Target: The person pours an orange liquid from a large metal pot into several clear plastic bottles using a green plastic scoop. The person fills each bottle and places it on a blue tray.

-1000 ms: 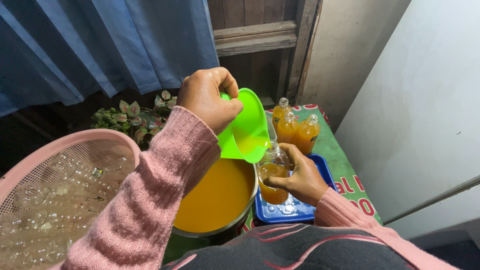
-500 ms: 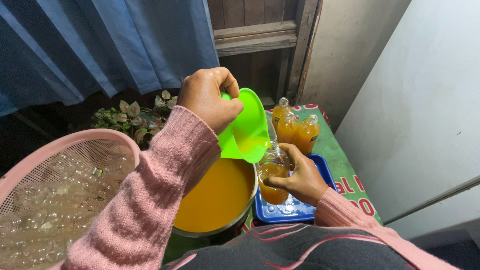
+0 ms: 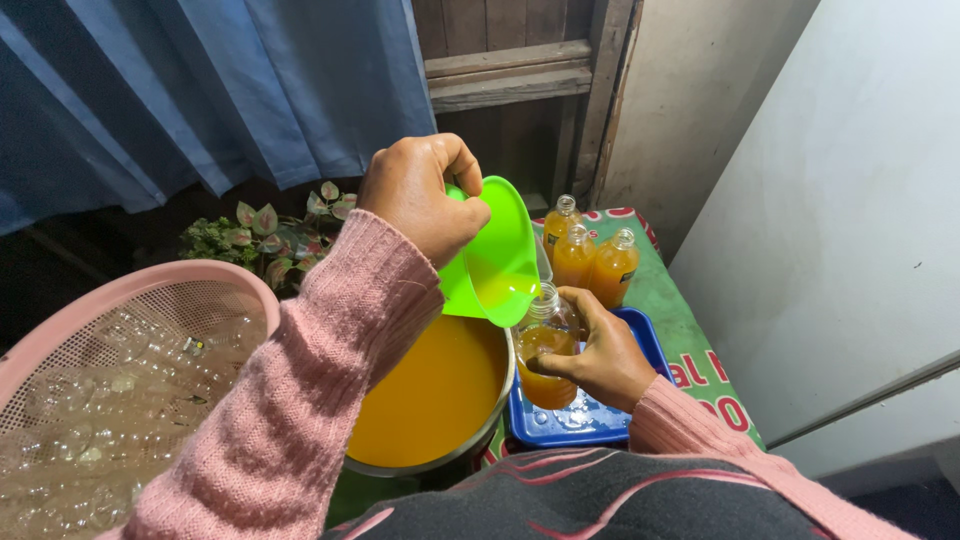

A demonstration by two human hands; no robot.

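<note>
Left hand point(image 3: 420, 195) tipping green jug point(image 3: 495, 255), right hand point(image 3: 598, 352) gripping bottle point(image 3: 546, 345)

Person is wearing a pink ribbed-knit sweater; cuffs are reaching both wrists. Left hand point(image 3: 420, 195) and right hand point(image 3: 600, 355) are showing bare, ungloved.

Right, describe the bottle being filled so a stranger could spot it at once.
Start at the big metal pot of orange liquid, then look to the blue tray beside it. Above the tray, the right hand holds a clear bottle under the tilted green jug. Unlike the three full bottles behind, it is only partly filled.
</note>
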